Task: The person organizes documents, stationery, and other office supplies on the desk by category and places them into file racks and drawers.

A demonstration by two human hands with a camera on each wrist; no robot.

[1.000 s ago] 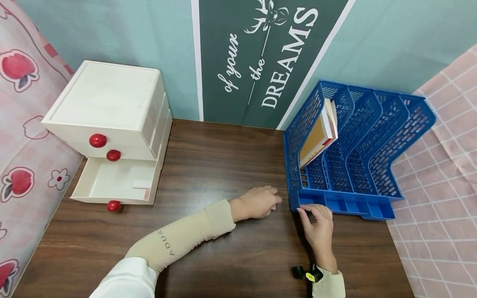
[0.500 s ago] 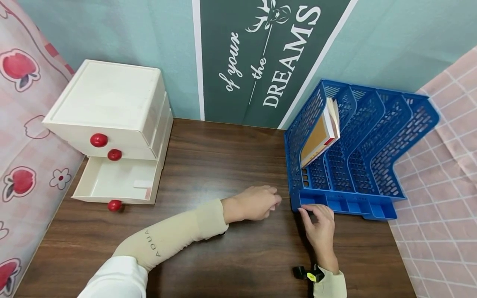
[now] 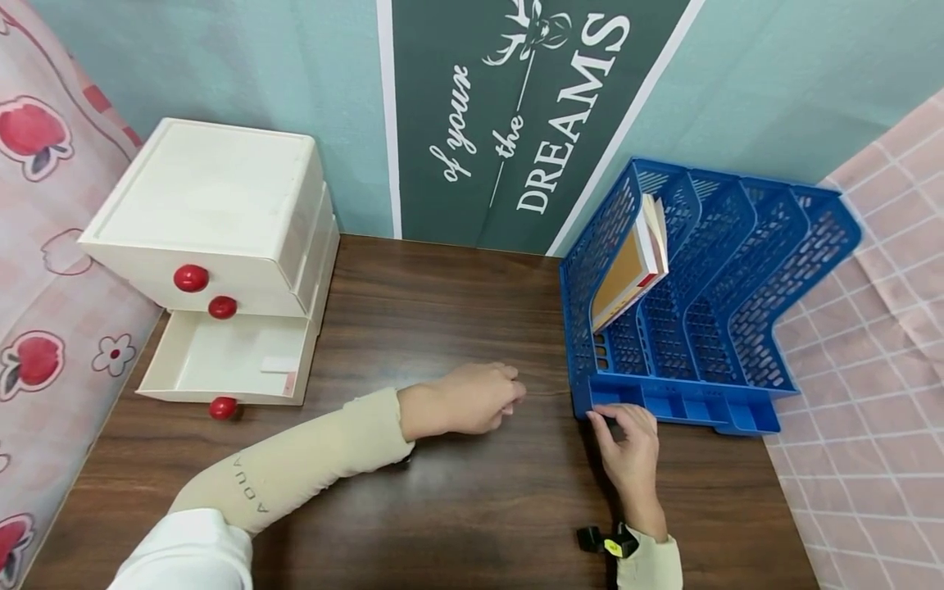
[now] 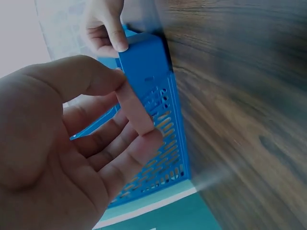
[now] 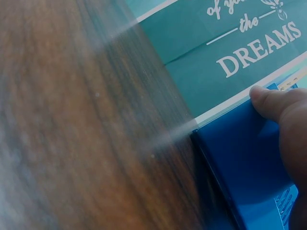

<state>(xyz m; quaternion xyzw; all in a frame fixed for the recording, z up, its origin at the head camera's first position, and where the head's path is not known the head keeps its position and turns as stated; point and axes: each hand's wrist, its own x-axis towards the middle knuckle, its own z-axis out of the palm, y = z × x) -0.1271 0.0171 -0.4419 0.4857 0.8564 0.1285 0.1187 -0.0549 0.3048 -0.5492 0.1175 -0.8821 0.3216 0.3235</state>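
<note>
My left hand (image 3: 472, 399) is over the table, left of the blue file rack (image 3: 583, 393) and apart from it. In the left wrist view, its thumb and fingers pinch a small pink eraser-like block (image 4: 134, 108); the head view hides this block. My right hand (image 3: 630, 442) grips the rack's front left corner, thumb on the outer edge and fingers at the small front compartment. The right wrist view shows the thumb (image 5: 268, 100) on the rack's blue wall (image 5: 240, 153). A book (image 3: 627, 274) with a tan cover leans in the rack's leftmost slot.
A white drawer unit (image 3: 199, 192) with red knobs stands at the left. Its bottom drawer (image 3: 173, 360) is pulled out and has a small white piece (image 3: 280, 365) inside. The brown wooden table (image 3: 442, 303) lies between unit and rack. A printed cloth (image 3: 516, 123) hangs behind.
My left hand has moved left, away from the rack, and its forearm has drawn back. The right hand keeps its place at the rack's corner.
</note>
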